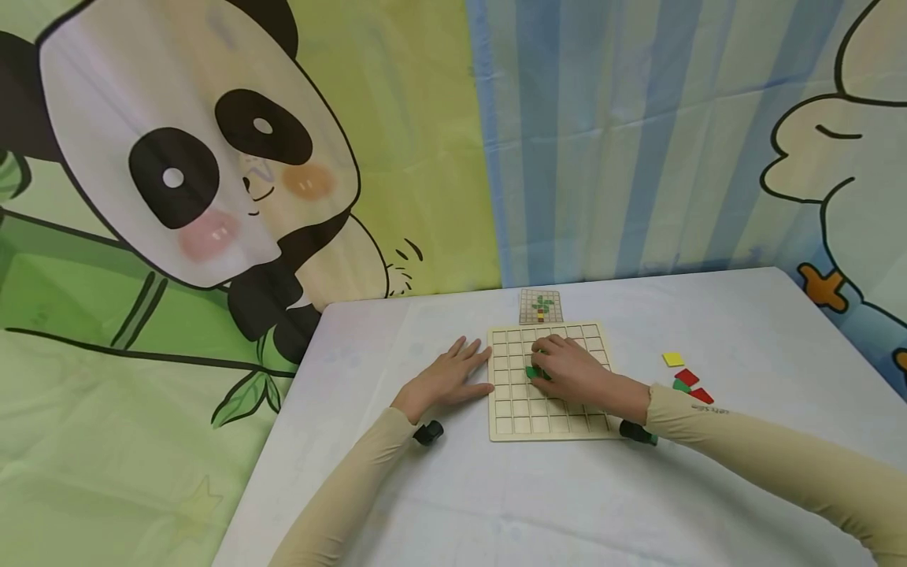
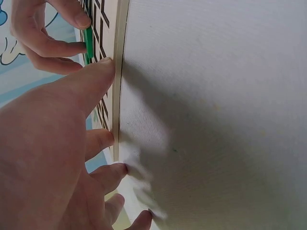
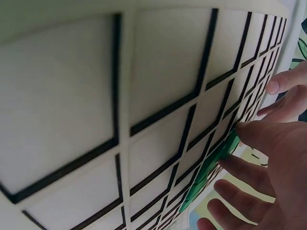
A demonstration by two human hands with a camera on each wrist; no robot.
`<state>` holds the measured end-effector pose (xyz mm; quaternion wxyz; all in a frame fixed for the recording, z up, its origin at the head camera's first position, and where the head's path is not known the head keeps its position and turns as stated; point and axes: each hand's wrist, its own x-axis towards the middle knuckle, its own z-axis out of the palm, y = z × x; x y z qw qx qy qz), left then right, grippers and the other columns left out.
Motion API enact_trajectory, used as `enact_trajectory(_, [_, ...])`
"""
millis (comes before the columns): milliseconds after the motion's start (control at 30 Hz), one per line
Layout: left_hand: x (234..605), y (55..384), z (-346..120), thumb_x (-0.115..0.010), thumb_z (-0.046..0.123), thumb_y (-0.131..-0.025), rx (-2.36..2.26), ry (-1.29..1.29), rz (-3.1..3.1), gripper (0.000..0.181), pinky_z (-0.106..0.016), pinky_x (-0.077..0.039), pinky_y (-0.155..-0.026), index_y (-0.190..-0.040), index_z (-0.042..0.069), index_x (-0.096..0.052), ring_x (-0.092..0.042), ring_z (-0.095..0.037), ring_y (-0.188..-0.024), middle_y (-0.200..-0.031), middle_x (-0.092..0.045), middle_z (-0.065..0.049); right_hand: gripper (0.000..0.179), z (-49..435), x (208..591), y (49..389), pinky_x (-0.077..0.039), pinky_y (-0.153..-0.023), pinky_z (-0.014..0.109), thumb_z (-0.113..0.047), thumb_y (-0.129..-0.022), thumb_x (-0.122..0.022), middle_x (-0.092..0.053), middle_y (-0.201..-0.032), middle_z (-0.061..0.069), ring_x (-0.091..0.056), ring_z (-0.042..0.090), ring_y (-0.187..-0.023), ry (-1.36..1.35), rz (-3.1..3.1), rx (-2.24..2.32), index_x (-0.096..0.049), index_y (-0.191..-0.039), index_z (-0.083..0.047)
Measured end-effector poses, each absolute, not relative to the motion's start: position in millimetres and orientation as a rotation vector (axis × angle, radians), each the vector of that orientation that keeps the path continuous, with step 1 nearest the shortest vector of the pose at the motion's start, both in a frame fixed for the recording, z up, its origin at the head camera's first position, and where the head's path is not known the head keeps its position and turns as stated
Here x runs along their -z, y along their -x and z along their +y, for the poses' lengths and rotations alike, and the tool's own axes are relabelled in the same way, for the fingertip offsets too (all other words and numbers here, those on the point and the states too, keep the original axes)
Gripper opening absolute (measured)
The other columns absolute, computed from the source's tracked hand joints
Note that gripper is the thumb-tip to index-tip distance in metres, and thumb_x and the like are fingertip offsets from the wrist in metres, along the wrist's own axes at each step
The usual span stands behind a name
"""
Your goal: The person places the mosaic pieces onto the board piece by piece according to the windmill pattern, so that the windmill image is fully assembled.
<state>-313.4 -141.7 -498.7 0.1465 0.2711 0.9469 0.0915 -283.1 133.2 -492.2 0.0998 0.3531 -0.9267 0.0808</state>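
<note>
A pale wooden grid board with square cells lies on the table. Over its middle, my right hand pinches a green tile between thumb and index finger, close against the grid. More green pieces lie in cells beyond those fingertips, partly hidden by the hand in the head view. My left hand rests flat at the board's left side with its fingers spread. In the left wrist view its thumb and index fingertip touch the board's edge, while the other fingertips reach the white cloth.
Behind the board lies a small pattern card showing a green, yellow and red figure on a grid. To the right are a yellow square tile, two red tiles and a green tile. Printed curtains hang behind the white table.
</note>
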Motion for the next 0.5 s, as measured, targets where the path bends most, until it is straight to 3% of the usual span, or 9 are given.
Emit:
enact_trajectory(300, [500.4,313.7,-141.5,-0.048,0.068,-0.096,-0.230,-0.766,2.730,0.081,-0.048,-0.017,-0.127,-0.162,0.029,-0.020,0.000,-0.027,-0.159,-0.170,-0.013,-0.002,0.025,132.1,495.3,284.9,-0.055,-0.085,0.048,-0.031,-0.090,-0.077,-0.064,-0.122,0.012,-0.059,0.031,-0.110,-1.027,-2.745,-0.255,-0.072,-0.104,-0.012])
enact_trajectory(500, [501.6,314.1,-142.4,-0.047,0.068,-0.096,-0.233,-0.766,2.730,0.081,-0.048,-0.017,-0.127,-0.162,0.029,-0.020,0.000,-0.027,-0.159,-0.170,-0.013,-0.001,0.014,136.8,493.9,284.7,-0.054,-0.079,0.044,-0.025,-0.087,-0.080,-0.065,-0.119,0.011,-0.060,0.030,-0.106,-1.046,-2.725,-0.301,-0.074,-0.095,-0.016])
